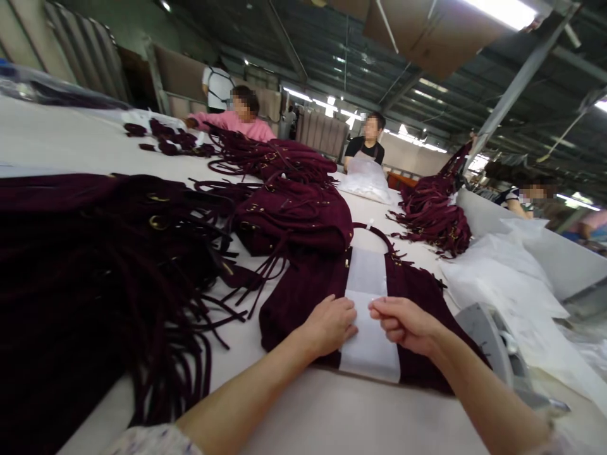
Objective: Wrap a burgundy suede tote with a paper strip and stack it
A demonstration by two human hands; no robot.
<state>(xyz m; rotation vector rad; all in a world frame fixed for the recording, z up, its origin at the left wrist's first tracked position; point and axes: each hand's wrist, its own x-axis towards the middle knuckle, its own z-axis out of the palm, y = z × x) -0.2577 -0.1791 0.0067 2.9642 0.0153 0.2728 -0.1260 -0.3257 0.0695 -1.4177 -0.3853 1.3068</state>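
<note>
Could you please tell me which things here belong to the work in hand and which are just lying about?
Work in hand:
front maroon bag
white strip across it, left hand on it, right hand closed over it

Apparently lying about:
other maroon bags
maroon strap heap
whitish wrapping
grey device, purpose unclear

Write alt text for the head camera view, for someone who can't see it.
A person's left hand rests at the edge of a smooth white band across a dark maroon fabric bag; the right hand is pinched over the band. More maroon fringed bags lie heaped on the white table, with co-workers beyond.
</note>
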